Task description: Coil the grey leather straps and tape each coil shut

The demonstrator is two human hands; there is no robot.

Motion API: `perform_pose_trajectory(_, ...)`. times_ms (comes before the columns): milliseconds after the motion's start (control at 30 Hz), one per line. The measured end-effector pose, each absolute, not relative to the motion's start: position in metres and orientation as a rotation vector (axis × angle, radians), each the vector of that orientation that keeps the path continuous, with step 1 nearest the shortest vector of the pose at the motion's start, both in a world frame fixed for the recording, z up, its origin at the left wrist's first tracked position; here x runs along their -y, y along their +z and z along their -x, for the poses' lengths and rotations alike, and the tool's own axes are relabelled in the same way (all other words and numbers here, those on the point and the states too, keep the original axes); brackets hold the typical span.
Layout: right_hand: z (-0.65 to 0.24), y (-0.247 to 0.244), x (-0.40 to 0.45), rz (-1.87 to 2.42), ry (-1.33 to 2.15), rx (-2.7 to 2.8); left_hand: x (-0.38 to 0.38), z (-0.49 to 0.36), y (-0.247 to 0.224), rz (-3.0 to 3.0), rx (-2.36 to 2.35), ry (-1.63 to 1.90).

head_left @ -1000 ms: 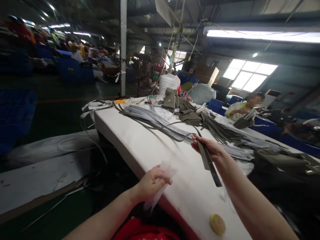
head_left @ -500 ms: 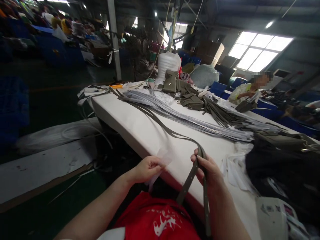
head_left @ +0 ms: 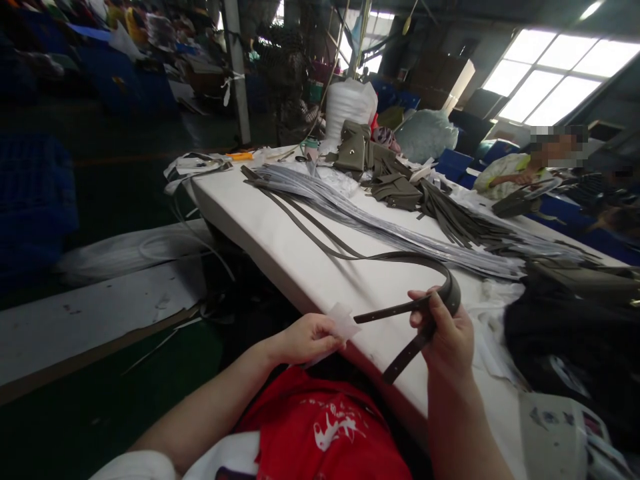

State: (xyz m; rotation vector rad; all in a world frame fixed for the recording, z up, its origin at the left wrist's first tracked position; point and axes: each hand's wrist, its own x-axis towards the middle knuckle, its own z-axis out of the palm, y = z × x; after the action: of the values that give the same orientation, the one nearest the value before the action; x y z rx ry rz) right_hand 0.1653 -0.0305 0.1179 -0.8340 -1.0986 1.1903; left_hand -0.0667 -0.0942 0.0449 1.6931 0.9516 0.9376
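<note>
My left hand [head_left: 316,339] is closed on a thin, translucent white plastic sleeve [head_left: 344,321] at the table's near edge. The tip of one dark olive strap meets the sleeve's opening; whether it is inside I cannot tell. My right hand [head_left: 447,327] grips a pair of olive straps [head_left: 407,353] with punched holes near their ends. From that grip the straps loop up and run back across the table to the far left. Beyond them lies a long bundle of straps in clear plastic sleeves [head_left: 380,223].
On the white table [head_left: 240,207] are olive bags [head_left: 353,150], loose olive straps [head_left: 445,213] and a white foam roll [head_left: 347,110]. Black cloth [head_left: 565,340] lies at the right. A co-worker [head_left: 515,170] sits across the table. Blue crates [head_left: 37,207] stand at the left.
My right hand has moved right and turned the straps, so one end now points left to the plastic sleeve. My left hand still holds the sleeve. The view has shifted slightly.
</note>
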Motion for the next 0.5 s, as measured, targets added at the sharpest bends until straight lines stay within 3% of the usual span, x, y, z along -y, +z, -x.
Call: perform_pose_trajectory(500, -0.154, 0.093, 0.03, 0.938, 1.391, 1.271, 0.08, 0.061, 0.046, -1.791, -0.912, 0.82)
